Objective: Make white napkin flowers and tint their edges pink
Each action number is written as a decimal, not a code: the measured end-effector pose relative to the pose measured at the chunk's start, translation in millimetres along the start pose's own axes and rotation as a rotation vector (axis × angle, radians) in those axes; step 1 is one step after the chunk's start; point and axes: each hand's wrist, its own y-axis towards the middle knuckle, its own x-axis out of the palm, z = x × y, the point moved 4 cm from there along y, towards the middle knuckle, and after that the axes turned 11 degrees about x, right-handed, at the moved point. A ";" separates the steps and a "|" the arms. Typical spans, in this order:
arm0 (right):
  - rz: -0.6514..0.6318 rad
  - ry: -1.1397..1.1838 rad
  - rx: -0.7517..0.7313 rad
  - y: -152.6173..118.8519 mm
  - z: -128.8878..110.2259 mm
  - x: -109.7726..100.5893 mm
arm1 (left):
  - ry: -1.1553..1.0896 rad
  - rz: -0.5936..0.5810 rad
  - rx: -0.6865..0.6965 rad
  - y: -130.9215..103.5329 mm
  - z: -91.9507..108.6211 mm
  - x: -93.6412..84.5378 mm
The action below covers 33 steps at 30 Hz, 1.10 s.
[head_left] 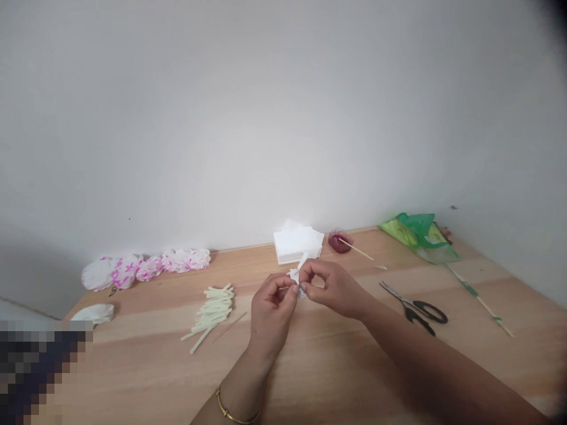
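Note:
My left hand (271,307), with a gold bangle at the wrist, pinches a small white piece of tissue (294,274) near the middle of the table. From the right, my right hand (325,286) grips the same piece between thumb and forefinger. The fingertips of both hands nearly meet, and part of the tissue sticks up between them. Just behind the hands lies a stack of white tissue sheets (299,242). A pile of pale green sticks (215,310) rests to the left of my left hand.
Pink-and-white tissue puffs (146,268) line the back left, with a white bundle (95,314) before them. Toward the right are a dark red dish (340,242) with a stick, black-handled scissors (414,307), green plastic (419,233) and a thin green-banded stick (481,301).

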 end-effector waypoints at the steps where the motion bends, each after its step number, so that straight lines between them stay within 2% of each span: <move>1: 0.004 -0.007 -0.011 0.0 -0.5 0.2 | 0.009 -0.002 0.003 0.0 0.3 0.1; 4: 0.002 -0.020 -0.029 0.2 -2.5 0.9 | 0.003 0.005 0.003 0.0 -0.7 -0.5; 9: -0.020 0.002 -0.001 -0.1 -4.5 0.2 | -0.139 0.025 -0.016 -0.2 -7.0 -1.3; 13: -0.011 -0.009 -0.037 -1.0 -5.4 -0.5 | -0.196 0.021 -0.038 -0.2 -9.5 0.4; 19: 0.049 -0.090 -0.137 -1.3 -4.2 2.1 | -0.202 0.031 -0.040 -0.1 -8.8 1.3; 26: 0.033 -0.092 -0.110 -0.8 -3.3 0.8 | -0.112 0.019 -0.088 -0.2 -8.1 1.2; 33: 0.057 -0.124 -0.181 -0.3 -2.5 1.3 | -0.087 0.016 -0.061 0.3 -9.7 -0.4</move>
